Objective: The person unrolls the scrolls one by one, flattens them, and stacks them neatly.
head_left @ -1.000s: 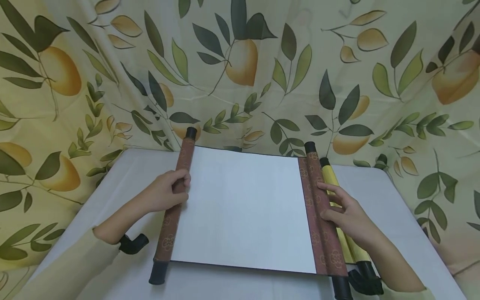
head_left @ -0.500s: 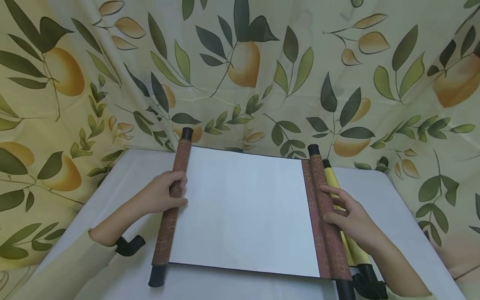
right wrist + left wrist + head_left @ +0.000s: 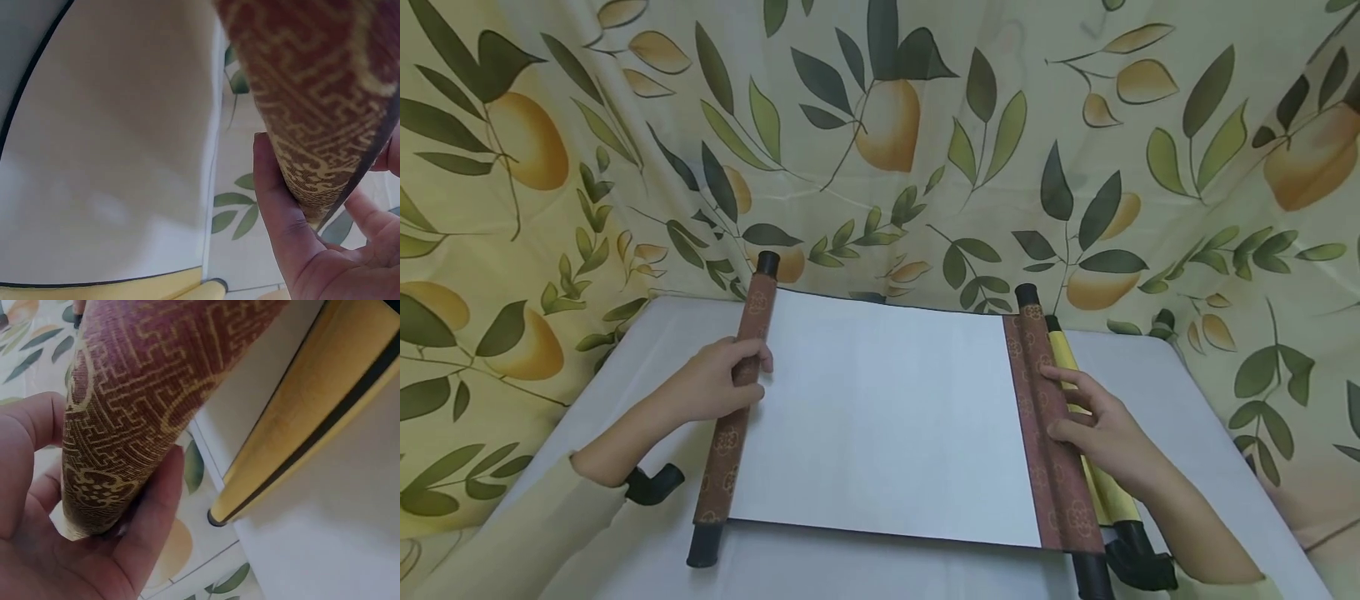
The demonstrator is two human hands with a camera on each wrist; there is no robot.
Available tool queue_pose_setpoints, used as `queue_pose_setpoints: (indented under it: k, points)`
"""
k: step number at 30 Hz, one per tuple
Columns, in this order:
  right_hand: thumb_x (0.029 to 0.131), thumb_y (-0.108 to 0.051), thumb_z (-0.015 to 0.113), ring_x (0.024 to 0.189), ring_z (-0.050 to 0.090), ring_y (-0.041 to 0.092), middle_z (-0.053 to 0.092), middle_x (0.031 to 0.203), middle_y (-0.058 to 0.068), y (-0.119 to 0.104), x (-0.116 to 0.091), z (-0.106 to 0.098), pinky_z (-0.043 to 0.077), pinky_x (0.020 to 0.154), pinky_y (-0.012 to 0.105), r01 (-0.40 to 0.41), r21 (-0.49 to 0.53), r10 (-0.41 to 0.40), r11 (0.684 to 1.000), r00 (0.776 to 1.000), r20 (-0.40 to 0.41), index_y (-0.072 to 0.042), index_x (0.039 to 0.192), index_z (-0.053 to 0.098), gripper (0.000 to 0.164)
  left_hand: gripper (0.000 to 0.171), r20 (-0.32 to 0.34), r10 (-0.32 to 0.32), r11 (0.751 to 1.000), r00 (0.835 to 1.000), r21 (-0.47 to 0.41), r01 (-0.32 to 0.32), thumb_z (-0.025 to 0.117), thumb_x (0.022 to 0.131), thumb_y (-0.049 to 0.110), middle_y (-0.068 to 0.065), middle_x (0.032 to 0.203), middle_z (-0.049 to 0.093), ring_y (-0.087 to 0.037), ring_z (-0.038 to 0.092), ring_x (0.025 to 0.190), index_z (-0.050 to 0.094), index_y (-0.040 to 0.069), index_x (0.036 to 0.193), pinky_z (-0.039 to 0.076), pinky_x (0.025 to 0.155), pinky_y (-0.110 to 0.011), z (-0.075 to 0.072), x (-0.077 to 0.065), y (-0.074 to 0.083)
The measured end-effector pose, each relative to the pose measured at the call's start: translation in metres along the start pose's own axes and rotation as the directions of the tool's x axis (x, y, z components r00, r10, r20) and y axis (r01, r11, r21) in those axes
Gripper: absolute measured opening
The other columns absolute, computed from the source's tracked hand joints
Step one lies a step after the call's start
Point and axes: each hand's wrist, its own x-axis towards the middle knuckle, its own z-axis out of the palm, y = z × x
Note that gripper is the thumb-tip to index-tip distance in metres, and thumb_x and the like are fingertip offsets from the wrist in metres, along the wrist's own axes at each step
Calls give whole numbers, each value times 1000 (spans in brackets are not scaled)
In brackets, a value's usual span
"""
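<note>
A brown hanging scroll, patterned in gold with black rod ends, is spread open over the table, its blank white sheet between two rolls. My left hand grips the left roll near its middle, fingers and thumb around it. On the other side, my right hand holds the right roll between fingers and thumb. Close up, the left wrist view has the brocade roll between thumb and fingers. In the right wrist view, the brocade narrows down into the hand.
A yellow roll with black ends lies beside and partly beneath the right roll. The white-covered table extends on both sides. Behind it hangs a leaf-and-fruit patterned curtain. Black wrist mounts sit at both sleeves.
The left hand has drawn the left roll to the left, and more white sheet shows. The right hand and roll have shifted slightly right, both grips kept.
</note>
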Motion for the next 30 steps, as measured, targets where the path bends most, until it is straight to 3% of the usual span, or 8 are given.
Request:
queue_pose_setpoints:
  k: [5,10,15,22,30]
  points:
    - [95,-5,58,121,53,52,29,149,31,-1,3,-2,59,76,44,6,3,-6,1000,1000,5,-15,156,26,70,19,-59,3,999,998,33,-1,70,81,6,-4,83,53,-20,45,76,62,15,95,38,60,-32,1,3,-5]
    - [95,-5,58,120,54,51,30,148,32,-2,4,-2,59,76,44,-2,3,2,1000,1000,4,-15,157,25,71,28,-72,-2,999,997,43,5,82,78,12,-5,93,59,-23,49,85,60,14,96,42,70,-36,1,5,-10]
    - [95,-5,58,121,52,53,29,149,32,-1,4,-2,59,76,46,2,2,-2,1000,1000,10,-15,156,26,70,28,-72,-6,1000,997,27,8,75,78,3,-6,101,62,-25,50,93,60,11,100,43,79,-39,-2,4,-13]
    - [94,-4,58,125,47,55,25,153,29,-2,4,-2,59,77,46,12,-8,-12,1000,1000,4,-15,156,27,70,24,-78,-29,999,997,22,31,69,79,2,-5,88,57,-22,46,78,62,10,100,39,62,-33,-7,2,-14]
    - [95,-5,59,124,50,54,27,152,30,-1,6,-1,59,77,46,12,-8,-12,1000,1000,4,-16,156,27,70,18,-120,-35,999,992,34,39,72,80,5,-5,85,57,-21,46,75,63,12,95,39,61,-33,-8,1,-16]
